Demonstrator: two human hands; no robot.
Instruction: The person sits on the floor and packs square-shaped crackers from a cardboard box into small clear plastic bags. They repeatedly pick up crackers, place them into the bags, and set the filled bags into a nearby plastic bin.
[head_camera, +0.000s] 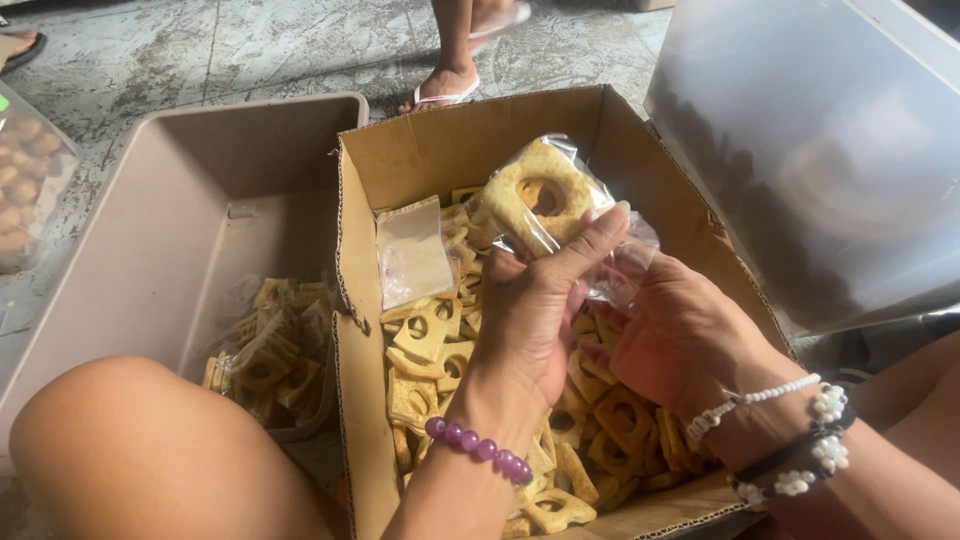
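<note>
On the floor, a clear lidded bin (830, 150) stood by the far right corner of your cardboard box (440, 150), a beige tub (200, 170) along its left edge. Over the box's loose square biscuits (620, 415), your left hand (535, 310) and right hand (680, 340) both gripped 1 clear bag of biscuits (540, 195).

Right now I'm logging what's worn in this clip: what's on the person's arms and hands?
No sleeves or gloves. The left wrist has a purple bead bracelet. The right wrist has a white bead string and a dark cord with white bead flowers.
</note>
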